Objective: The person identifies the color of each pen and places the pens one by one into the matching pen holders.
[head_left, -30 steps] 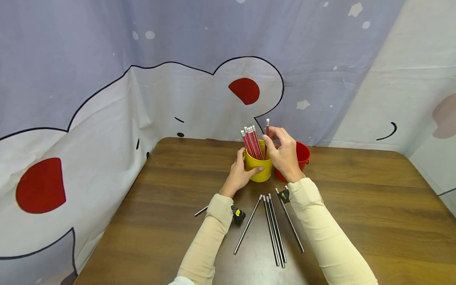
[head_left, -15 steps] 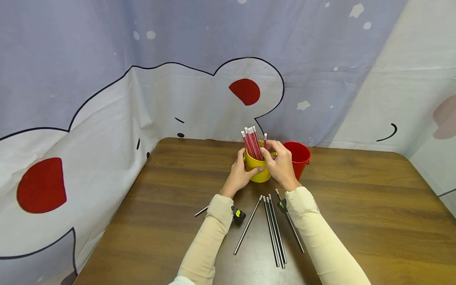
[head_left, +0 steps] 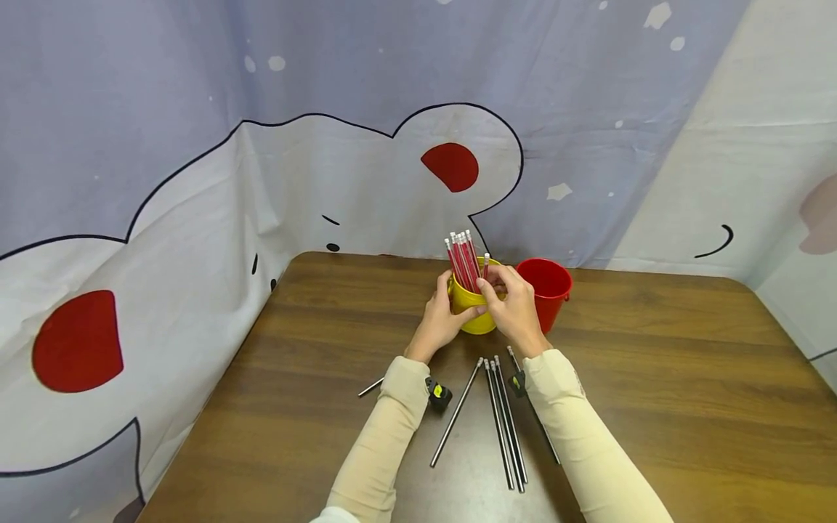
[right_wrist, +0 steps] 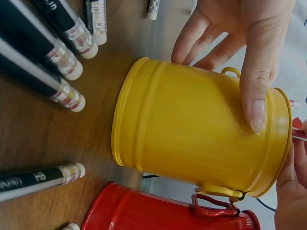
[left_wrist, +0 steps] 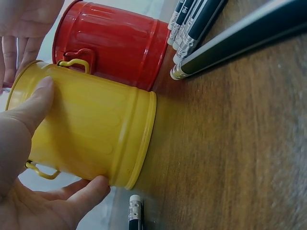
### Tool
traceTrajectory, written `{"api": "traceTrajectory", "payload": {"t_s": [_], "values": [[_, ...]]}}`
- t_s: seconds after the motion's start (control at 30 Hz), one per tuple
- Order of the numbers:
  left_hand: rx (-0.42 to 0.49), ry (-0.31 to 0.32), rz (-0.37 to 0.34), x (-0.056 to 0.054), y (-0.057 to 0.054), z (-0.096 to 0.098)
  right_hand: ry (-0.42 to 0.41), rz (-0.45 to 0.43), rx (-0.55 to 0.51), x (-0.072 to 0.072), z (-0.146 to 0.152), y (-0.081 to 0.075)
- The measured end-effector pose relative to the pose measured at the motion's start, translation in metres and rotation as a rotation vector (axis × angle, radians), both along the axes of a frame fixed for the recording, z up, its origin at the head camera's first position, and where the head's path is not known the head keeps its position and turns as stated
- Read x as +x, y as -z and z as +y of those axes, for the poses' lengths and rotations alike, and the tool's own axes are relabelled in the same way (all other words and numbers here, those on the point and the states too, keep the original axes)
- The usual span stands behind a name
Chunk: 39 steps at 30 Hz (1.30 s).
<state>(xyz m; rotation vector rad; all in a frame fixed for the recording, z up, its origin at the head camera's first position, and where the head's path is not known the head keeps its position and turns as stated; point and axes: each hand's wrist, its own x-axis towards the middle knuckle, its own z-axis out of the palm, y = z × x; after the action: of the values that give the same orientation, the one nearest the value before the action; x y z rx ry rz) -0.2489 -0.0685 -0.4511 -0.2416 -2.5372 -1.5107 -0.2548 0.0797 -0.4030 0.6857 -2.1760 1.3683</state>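
My left hand [head_left: 437, 325] grips the small yellow bucket [head_left: 479, 323], thumb across its near side and fingers around its left side. Several red pencils [head_left: 464, 265] stand in that bucket, leaning left, white erasers up. At the bucket's right rim, my right hand [head_left: 516, 309] pinches another red pencil [head_left: 486, 267] between thumb and fingers; its eraser end sits lower than the others. Its lower part is hidden inside the bucket. In the right wrist view only a bit of the red pencil [right_wrist: 300, 135] shows beside the fingertips [right_wrist: 288, 172].
A red bucket [head_left: 552, 309] stands just right of the yellow one; its inside shows no contents. Several black pencils [head_left: 506, 428] lie on the wooden table [head_left: 654, 378] between the forearms, one pencil [head_left: 370, 386] by the left sleeve. A printed cloth [head_left: 340, 174] hangs behind.
My right hand has lowered the red pencil into the yellow bucket, moving down and slightly left, which uncovers more of the red bucket. The left hand has stayed on the yellow bucket.
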Motion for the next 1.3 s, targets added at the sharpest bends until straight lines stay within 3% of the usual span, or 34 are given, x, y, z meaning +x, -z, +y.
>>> {"api": "traceTrajectory", "payload": {"t_s": [0.33, 0.57, 0.93, 1.2, 1.3], "values": [[-0.006, 0.003, -0.015, 0.001, 0.001, 0.001, -0.013, -0.040, -0.008, 0.004, 0.001, 0.001], [-0.020, 0.004, 0.000, -0.001, 0.001, -0.003, -0.072, -0.077, -0.001, 0.008, 0.004, -0.007], [0.015, 0.001, -0.015, -0.001, 0.002, -0.006, -0.083, 0.015, -0.039, 0.048, 0.017, -0.041], [-0.005, 0.006, -0.034, 0.006, -0.002, -0.017, -0.044, 0.013, -0.036, 0.060, 0.048, -0.042], [-0.024, 0.009, -0.071, 0.013, -0.005, -0.026, -0.007, 0.033, -0.007, 0.059, 0.070, -0.037]]}}
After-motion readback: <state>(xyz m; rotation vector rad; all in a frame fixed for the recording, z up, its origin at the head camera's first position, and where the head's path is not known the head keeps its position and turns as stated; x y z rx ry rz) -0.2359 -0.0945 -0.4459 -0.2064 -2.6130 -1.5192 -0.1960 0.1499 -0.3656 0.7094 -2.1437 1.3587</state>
